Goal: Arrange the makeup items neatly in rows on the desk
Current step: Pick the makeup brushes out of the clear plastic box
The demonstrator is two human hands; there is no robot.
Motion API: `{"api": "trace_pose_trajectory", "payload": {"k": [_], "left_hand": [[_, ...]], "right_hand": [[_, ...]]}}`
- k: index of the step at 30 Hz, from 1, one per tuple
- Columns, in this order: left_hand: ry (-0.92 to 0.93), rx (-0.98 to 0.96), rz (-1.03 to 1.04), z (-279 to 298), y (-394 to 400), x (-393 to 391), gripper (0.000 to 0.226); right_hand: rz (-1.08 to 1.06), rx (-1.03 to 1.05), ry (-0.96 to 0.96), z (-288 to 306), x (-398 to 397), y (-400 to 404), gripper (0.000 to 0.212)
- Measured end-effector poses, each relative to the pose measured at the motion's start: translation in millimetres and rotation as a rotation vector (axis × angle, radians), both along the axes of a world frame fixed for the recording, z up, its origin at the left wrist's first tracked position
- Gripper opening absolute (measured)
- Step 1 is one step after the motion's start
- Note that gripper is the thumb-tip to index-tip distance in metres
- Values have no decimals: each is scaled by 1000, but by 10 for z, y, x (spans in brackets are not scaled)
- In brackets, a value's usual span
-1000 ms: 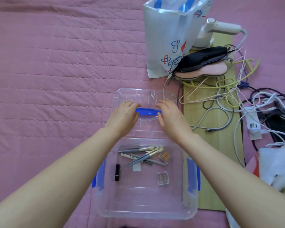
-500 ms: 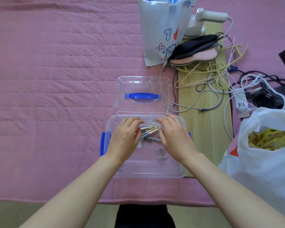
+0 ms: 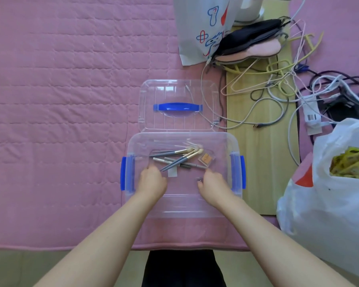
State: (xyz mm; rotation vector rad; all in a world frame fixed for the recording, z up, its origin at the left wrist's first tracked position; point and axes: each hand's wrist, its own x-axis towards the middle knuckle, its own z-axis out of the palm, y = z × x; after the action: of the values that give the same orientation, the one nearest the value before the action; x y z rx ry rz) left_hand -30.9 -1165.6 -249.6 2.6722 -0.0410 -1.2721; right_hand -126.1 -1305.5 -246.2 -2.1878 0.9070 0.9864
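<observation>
Nearby, cables [image 3: 278, 96] sprawl beside the lid [image 3: 178, 88] and box [image 3: 226, 141].

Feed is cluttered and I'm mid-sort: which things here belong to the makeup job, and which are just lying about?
Job:
clear bin
makeup brushes
eyeshadow pan
left hand
right hand

Lying about:
bin lid
printed bag
cables
white plastic bag

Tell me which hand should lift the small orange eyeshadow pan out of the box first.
Right, probably. The right hand is inside the clear box on the side of the orange eyeshadow pan. The left hand sits across the brushes, farther off.
</observation>
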Motion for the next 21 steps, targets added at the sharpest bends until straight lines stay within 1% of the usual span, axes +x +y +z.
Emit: {"api": "trace_pose_trajectory", "payload": {"k": [3,6,12,14,19,21], "left_hand": [[13,87,-40,-106,-20,25,39],[-6,115,-79,-184,-65,36,40],[-37,91,-105,-193,-95,43,35],[-35,101,-115,-208,-86,22,33],[4,160,-201,-321,-69,-4,35],[30,194,-245,-342,-84,8,34]], "right_hand": [[-43,-53,68,-138,32,24,32],[-36,-90,114,-248,49,67,35],[0,-196,95,-442,54,114,45],[-14,-220,90,-477,54,123,44],[-74,-188,98,-549,76,117,44],[-113,-148,106,-559,82,96,48]]}}
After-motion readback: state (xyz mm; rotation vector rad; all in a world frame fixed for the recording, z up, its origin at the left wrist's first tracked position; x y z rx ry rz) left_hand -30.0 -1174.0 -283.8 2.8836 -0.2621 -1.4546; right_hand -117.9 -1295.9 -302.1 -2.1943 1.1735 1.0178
